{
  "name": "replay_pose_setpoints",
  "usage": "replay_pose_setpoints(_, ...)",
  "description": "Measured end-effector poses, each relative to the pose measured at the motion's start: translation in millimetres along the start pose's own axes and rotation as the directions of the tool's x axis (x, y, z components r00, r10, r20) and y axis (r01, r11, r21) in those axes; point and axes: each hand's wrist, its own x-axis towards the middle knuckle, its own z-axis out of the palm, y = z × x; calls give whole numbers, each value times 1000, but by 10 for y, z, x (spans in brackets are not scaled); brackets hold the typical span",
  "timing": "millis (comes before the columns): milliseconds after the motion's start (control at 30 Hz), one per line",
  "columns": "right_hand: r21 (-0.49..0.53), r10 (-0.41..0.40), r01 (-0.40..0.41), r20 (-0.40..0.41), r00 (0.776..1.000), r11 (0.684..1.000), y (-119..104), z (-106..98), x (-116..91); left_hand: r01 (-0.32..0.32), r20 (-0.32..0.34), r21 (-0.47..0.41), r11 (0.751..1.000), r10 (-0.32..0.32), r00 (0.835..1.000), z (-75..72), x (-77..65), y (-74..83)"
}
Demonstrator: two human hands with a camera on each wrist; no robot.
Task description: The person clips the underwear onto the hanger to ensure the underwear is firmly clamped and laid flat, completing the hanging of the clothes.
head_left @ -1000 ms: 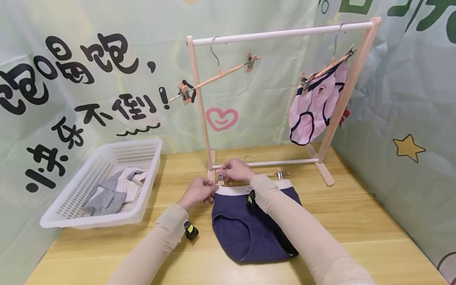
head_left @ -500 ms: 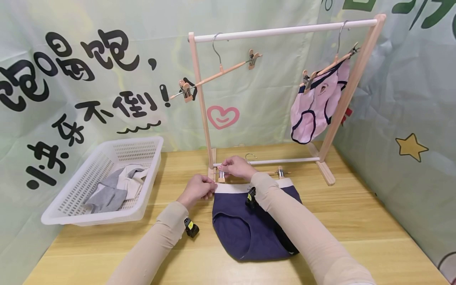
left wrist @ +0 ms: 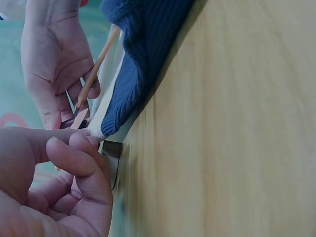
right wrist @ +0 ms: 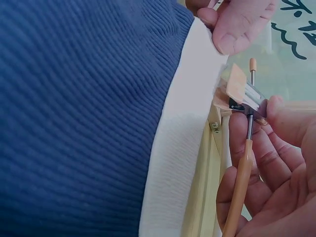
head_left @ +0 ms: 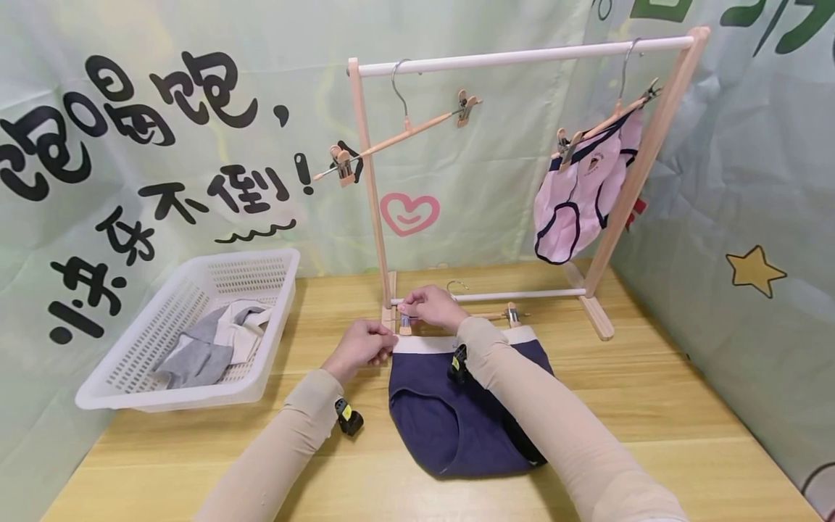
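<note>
Navy ribbed underpants (head_left: 430,435) with a white waistband (right wrist: 173,128) lie on the table, partly hidden by the right forearm. My left hand (head_left: 359,348) pinches the waistband's left corner between thumb and finger. Just above that corner, my right hand (head_left: 433,306) squeezes the left clip (right wrist: 242,91) of a clip hanger (right wrist: 239,187), thumb on one side and fingers on the other. The clip's pads are right at the waistband's edge. At the hanger's other end, the right clip (head_left: 512,315) sits on the waistband's right corner.
Behind the hands stands a wooden rack (head_left: 636,174). On its top rail hang a bare clip hanger (head_left: 407,132) and pink underpants (head_left: 574,203) clipped to another. To the left, a white plastic basket (head_left: 277,341) holds grey and white cloth (head_left: 209,344).
The left clip has turned in my right hand, so its metal side now faces up. My left hand has shifted slightly up and stays at the waistband corner.
</note>
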Motion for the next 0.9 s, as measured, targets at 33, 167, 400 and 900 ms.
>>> replay_pose_setpoints(33, -3, 0, 0, -4, 1000, 1000, 4, 3, 2, 0, 2, -3, 1000, 0, 1000, -2, 4, -3)
replay_pose_setpoints(167, -22, 11, -11, -12, 1000, 1000, 13, 14, 3, 1, 2, -10, 1000, -1, 1000, -4, 18, -18)
replay_pose_setpoints(400, 10, 18, -18, -4, 1000, 1000, 10, 51, 1, 30, 21, -109, 994, -28, 999, -20, 28, -37)
replay_pose_setpoints(900, 2, 0, 0, 7, 1000, 1000, -5, 99, -23, 77, 42, -212, 974, -70, 997, -61, 17, -44)
